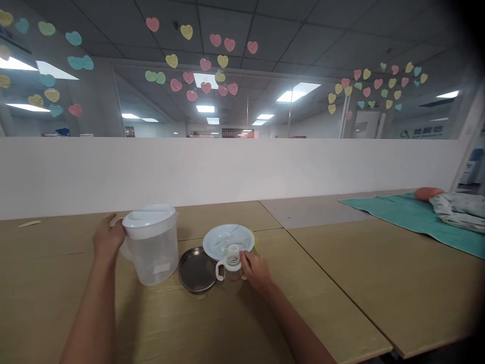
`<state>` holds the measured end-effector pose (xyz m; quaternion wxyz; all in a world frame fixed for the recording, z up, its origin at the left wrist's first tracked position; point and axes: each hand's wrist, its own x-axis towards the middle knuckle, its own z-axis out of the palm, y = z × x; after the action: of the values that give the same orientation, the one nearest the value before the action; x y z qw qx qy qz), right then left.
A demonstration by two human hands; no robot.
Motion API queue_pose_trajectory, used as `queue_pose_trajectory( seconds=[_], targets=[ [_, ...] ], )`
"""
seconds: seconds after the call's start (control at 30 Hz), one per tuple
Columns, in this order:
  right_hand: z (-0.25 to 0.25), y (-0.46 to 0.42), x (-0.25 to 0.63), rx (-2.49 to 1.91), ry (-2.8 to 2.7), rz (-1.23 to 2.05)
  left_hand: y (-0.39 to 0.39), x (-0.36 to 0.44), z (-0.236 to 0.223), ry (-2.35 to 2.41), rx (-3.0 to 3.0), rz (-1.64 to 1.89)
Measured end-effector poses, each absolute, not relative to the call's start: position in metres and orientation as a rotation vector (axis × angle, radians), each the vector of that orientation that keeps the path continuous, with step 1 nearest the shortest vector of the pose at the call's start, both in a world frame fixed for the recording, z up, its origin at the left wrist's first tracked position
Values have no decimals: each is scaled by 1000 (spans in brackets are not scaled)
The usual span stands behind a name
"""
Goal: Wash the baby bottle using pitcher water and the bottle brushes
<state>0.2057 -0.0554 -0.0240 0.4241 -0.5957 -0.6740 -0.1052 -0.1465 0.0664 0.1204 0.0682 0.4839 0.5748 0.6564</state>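
Note:
My left hand [108, 236] is closed round the handle of a clear plastic pitcher [155, 255] with a white lid, which looks upright over the table. With my right hand [256, 270] I grip the right side of a clear baby bottle [232, 274] by its white handle. Its open, threaded neck faces up and the other white handle sticks out to the left. Just behind the bottle is a white bowl [208, 245] with clear items inside that I cannot make out. A round metal tray [197, 270] lies between the pitcher and the bottle.
Something yellow and green [255, 241] shows partly behind the bowl. On the right, a teal cloth [394, 215] carries a doll-like bundle [460, 207]. A small pale flat piece [29, 223] lies far left. A white partition [227, 169] bounds the table [333, 283] at the back.

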Motion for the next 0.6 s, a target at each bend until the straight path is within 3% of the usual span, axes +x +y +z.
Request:
queue_pose_trajectory(
  seconds=[0.1, 0.17, 0.27, 0.33, 0.5, 0.6],
  targets=[
    [-23, -55, 204, -1486, -1677, -280, 33, -141, 141, 2384, 1556, 1595],
    [-23, -54, 204, -1469, -1664, -298, 3, -123, 159, 2465, 1719, 1638],
    [-24, -54, 204, -1441, -1611, -300, -36, -74, 177, 1992, 2069, 2183],
    [-23, -52, 207, -1463, -1502, -291, -43, -33, 176, 1486, 2271, 2176],
    [-25, -44, 224, -1672, -1156, -275, 5, 56, 120, 996, 2650, 1254],
    [-34, -37, 234, -1849, -1158, -233, 40, 80, 75, 877, 2720, 978]
  ],
)
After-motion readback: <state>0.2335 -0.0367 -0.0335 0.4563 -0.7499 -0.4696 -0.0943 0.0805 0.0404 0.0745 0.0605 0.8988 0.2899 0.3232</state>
